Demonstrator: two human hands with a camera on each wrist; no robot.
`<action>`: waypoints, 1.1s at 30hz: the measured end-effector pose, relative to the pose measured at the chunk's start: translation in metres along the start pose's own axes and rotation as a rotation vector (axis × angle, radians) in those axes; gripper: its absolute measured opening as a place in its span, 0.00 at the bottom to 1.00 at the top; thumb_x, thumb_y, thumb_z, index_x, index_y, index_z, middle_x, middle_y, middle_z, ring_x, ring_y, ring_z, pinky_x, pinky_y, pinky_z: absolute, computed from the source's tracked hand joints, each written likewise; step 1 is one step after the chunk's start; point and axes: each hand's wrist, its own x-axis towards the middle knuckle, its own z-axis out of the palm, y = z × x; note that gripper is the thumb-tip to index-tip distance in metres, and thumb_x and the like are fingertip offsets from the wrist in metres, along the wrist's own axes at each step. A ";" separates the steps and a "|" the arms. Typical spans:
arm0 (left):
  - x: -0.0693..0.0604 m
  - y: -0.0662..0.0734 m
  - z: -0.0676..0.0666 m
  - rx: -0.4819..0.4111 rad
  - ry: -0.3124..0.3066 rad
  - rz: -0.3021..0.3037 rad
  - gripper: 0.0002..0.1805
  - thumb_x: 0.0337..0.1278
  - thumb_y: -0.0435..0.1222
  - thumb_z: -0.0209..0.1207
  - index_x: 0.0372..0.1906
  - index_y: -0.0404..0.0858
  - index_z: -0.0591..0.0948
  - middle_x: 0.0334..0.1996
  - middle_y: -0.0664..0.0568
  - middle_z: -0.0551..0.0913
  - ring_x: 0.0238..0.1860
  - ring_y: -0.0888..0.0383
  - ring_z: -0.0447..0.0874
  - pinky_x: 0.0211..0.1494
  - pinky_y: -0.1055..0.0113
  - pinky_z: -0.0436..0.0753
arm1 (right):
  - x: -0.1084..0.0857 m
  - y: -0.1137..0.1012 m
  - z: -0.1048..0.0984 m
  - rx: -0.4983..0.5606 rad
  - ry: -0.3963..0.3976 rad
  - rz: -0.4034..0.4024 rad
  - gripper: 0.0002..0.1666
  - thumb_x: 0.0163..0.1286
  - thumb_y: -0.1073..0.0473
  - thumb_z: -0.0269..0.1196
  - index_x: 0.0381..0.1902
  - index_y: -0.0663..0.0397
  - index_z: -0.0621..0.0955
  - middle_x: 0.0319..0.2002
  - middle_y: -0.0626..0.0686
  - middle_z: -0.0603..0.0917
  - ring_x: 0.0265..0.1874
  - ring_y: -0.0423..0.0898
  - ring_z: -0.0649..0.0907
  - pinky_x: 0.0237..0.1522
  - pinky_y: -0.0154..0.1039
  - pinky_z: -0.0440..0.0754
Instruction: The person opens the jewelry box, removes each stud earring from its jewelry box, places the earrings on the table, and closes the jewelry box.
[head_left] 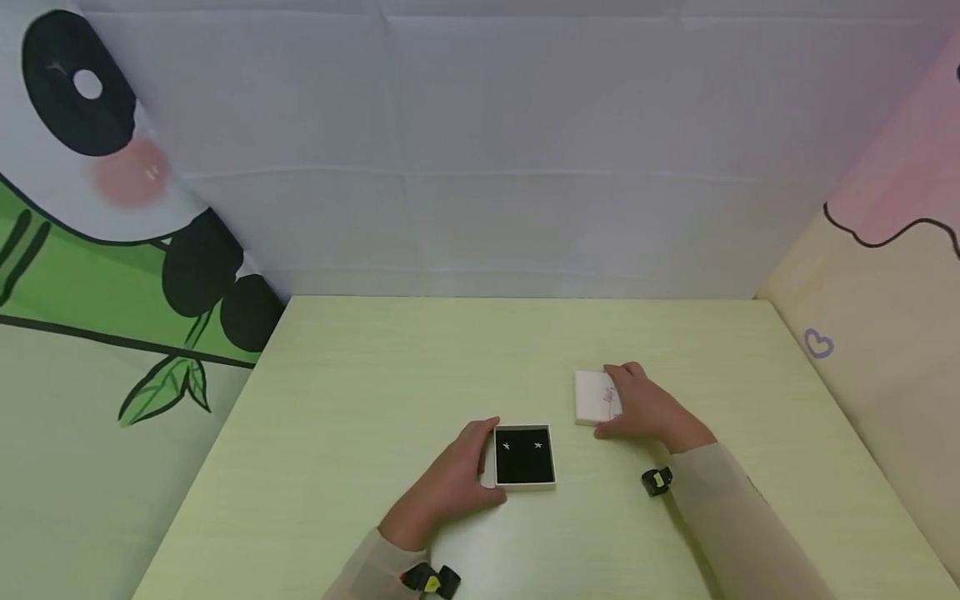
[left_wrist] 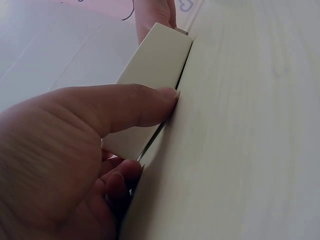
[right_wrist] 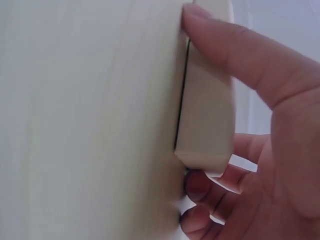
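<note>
A small white box (head_left: 525,457) with a black insert and two small star-shaped pieces lies on the table. My left hand (head_left: 448,482) grips its left side, thumb at the near edge and fingers at the far edge; in the left wrist view the thumb presses along the box side (left_wrist: 155,60). Farther back and to the right, a white lid (head_left: 592,397) with a pink print lies flat. My right hand (head_left: 647,408) holds it from the right, between thumb and fingers; the right wrist view shows the thumb on its side wall (right_wrist: 207,110).
The pale wooden table (head_left: 360,367) reaches back to a white cloth wall (head_left: 525,167). A printed panel with green and black shapes (head_left: 97,275) stands at the left, a pink and cream one (head_left: 885,308) at the right. Each wrist wears a black device.
</note>
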 end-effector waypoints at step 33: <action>-0.012 -0.003 -0.004 -0.011 -0.010 0.016 0.57 0.40 0.39 0.78 0.77 0.35 0.62 0.50 0.56 0.71 0.36 0.62 0.71 0.41 0.67 0.75 | -0.017 -0.014 -0.009 0.095 -0.006 0.059 0.69 0.49 0.46 0.83 0.79 0.63 0.58 0.72 0.69 0.59 0.59 0.62 0.72 0.62 0.64 0.72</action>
